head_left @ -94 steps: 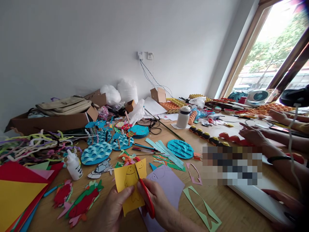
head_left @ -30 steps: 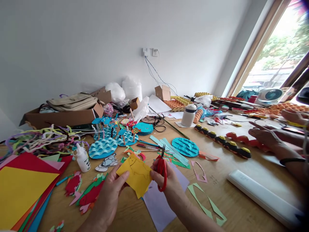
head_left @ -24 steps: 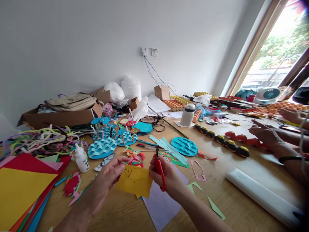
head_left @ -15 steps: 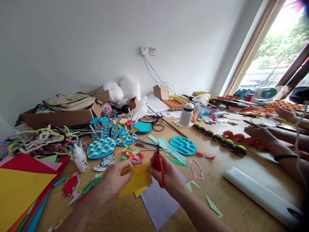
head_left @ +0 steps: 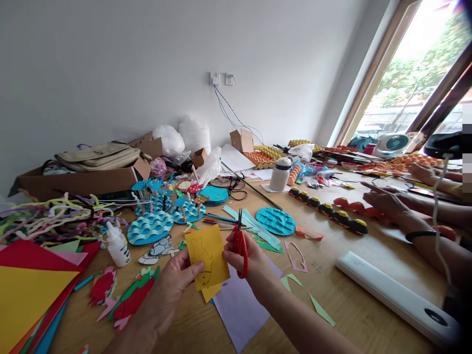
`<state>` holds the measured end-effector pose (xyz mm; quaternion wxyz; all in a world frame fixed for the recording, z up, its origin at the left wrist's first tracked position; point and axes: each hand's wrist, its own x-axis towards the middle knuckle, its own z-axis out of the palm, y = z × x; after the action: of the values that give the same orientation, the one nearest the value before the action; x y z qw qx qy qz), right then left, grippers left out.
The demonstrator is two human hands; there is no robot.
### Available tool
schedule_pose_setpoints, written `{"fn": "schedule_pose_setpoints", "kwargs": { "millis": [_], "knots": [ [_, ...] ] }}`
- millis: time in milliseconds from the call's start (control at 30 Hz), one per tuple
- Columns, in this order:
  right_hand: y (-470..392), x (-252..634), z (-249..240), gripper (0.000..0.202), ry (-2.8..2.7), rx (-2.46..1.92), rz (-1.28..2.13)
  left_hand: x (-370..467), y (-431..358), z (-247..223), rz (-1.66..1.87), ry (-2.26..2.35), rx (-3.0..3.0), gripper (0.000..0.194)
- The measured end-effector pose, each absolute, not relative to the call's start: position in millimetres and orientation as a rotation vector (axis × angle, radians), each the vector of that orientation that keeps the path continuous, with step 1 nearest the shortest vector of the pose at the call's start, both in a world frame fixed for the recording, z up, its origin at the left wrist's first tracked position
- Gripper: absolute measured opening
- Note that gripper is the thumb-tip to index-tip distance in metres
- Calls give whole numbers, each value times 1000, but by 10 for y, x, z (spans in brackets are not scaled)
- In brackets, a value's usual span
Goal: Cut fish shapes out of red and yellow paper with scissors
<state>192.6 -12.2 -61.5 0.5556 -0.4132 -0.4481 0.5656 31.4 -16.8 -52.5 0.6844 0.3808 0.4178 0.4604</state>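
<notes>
My left hand (head_left: 176,281) pinches the left edge of a yellow paper piece (head_left: 211,246), thumb on its face. A fish outline is drawn on it in dark line. In my right hand (head_left: 254,260) is a pair of red-handled scissors (head_left: 240,246), blades pointing up and away from me; its fingertips also touch the paper's right edge. Below the hands lies a lilac sheet (head_left: 241,309), with a smaller yellow scrap (head_left: 212,293) on it. Cut-out paper fish (head_left: 134,297) in red and green lie left of my left hand, near a grey-and-white fish cutout (head_left: 157,250).
A white glue bottle (head_left: 118,246) stands at left, beside stacked coloured paper (head_left: 33,295). Blue wavy discs (head_left: 151,227), a white jar (head_left: 280,174) and a long white device (head_left: 391,295) occupy the table. Another person's hands (head_left: 387,201) rest at right near a painted egg-carton strip (head_left: 332,212).
The yellow paper has been turned upright, so its drawn fish now faces me. Both hands stay close together, scissors still in the right one. The view has shifted slightly.
</notes>
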Motion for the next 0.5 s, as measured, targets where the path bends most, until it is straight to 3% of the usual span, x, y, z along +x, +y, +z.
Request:
{"fn": "schedule_pose_setpoints", "kwargs": {
  "millis": [200, 367, 500],
  "knots": [
    [30, 1904, -376, 26, -1315, -1017, 1355, 244, -204, -505, 937, 990, 987, 31],
    [56, 1805, -347, 29, -1253, -957, 1270, 242, -154, -553, 1114, 1133, 1043, 21],
    [-69, 1705, -437, 27, -1228, -940, 1316, 270, -123, -568, 1302, 1135, 909, 24]
  ]
}}
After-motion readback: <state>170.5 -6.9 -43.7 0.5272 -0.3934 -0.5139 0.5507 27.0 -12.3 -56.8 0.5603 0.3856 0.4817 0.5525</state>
